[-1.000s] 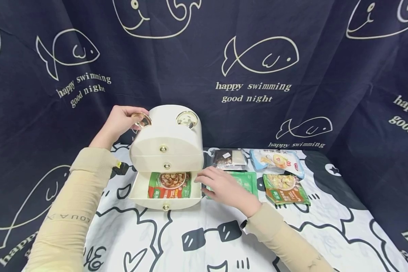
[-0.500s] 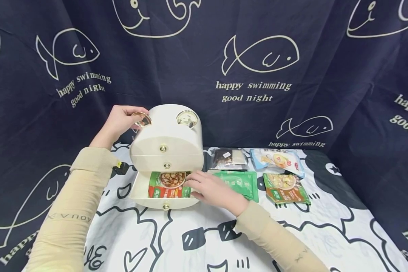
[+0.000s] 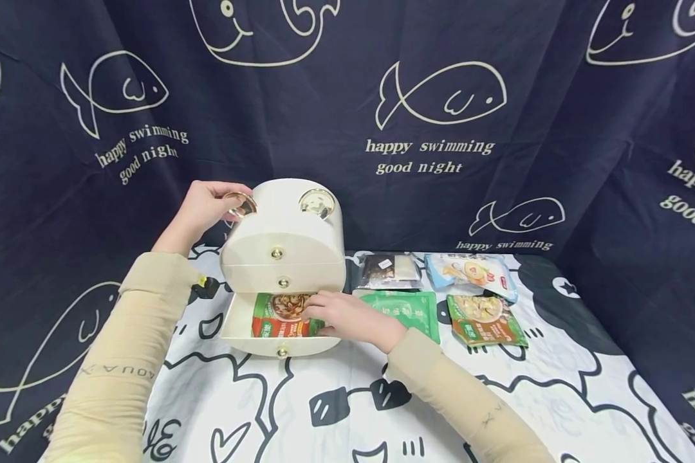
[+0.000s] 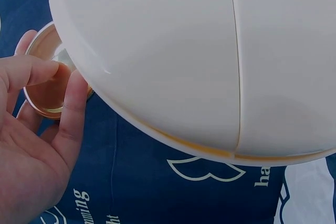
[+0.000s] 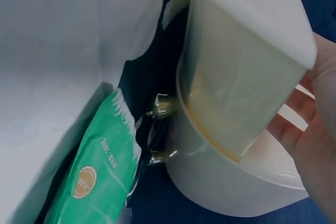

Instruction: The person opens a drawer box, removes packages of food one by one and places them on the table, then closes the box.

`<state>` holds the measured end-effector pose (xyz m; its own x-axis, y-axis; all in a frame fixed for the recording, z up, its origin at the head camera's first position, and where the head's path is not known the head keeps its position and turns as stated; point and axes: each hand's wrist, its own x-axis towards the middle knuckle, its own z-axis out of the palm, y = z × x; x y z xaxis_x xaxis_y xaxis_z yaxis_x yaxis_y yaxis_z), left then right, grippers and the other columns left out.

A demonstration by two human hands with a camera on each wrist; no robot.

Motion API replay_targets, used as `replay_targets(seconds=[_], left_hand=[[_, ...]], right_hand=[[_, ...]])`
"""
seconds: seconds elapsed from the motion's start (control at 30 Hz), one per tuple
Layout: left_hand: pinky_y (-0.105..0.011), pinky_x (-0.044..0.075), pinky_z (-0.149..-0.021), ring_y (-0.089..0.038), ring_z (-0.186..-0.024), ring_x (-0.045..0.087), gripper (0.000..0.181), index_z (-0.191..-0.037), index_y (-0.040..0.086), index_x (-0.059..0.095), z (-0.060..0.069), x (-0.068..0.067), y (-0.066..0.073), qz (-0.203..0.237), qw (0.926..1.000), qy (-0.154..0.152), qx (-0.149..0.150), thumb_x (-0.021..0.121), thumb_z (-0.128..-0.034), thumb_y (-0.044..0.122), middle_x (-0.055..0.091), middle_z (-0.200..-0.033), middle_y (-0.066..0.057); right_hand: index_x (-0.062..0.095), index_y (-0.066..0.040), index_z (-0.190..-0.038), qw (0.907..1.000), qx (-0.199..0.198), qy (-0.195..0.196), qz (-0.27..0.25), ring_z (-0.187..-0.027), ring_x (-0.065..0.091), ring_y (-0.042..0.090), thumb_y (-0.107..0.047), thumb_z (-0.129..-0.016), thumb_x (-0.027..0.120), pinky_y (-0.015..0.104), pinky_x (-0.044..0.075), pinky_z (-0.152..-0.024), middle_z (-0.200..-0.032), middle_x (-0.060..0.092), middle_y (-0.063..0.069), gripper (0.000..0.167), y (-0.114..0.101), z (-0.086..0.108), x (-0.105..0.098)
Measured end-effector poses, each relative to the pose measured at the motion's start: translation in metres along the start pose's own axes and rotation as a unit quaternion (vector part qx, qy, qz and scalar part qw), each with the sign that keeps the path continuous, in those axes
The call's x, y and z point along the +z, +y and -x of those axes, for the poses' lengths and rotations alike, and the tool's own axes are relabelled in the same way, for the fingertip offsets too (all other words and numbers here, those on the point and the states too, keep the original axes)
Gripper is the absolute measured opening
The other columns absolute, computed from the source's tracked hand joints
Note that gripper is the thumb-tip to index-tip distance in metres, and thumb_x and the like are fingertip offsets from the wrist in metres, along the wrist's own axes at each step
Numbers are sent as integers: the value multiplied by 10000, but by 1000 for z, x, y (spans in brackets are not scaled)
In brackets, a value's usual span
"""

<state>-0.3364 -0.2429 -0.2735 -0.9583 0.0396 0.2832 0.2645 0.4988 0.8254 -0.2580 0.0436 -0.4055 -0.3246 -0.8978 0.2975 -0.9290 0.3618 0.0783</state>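
Observation:
A white rounded storage box [image 3: 286, 241] with gold knobs and two round gold ears stands on the table, its lowest drawer [image 3: 313, 345] pulled out. Thumb and fingers of my left hand [image 3: 204, 207] pinch the left gold ear [image 4: 47, 90], close up in the left wrist view. Inside the drawer lies a red and green food pouch [image 3: 278, 321] with a picture of a dish. My right hand [image 3: 356, 318] reaches over the drawer's right side, its loosely bent fingers above the pouch's right part. The drawer wall partly hides those fingers [image 5: 287, 129] in the right wrist view.
Right of the box lie a green packet [image 3: 408, 312], a clear and dark packet [image 3: 389, 270], a light blue bag [image 3: 472, 273] and a brown and green pouch [image 3: 486, 320]. A dark curtain [image 3: 301, 116] hangs behind the patterned tablecloth [image 3: 428, 411].
My right hand has moved left from the drawer's right edge to over the pouch, uncovering more of the green packet. The left hand keeps its hold on the ear.

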Motion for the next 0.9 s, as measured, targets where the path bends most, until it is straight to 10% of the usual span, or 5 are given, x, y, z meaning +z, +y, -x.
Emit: replay_targets(seconds=[0.9], left_hand=[[-239, 595, -628, -68, -752, 654, 203, -1057, 65, 702, -1, 1, -1, -61, 10000, 8, -42, 599, -889, 18, 704, -823, 92]], right_hand=[[637, -274, -1176, 9841, -226, -1624, 688, -1026, 590, 130, -209, -882, 656, 268, 541, -852, -1146, 623, -64, 301, 4, -36, 21]])
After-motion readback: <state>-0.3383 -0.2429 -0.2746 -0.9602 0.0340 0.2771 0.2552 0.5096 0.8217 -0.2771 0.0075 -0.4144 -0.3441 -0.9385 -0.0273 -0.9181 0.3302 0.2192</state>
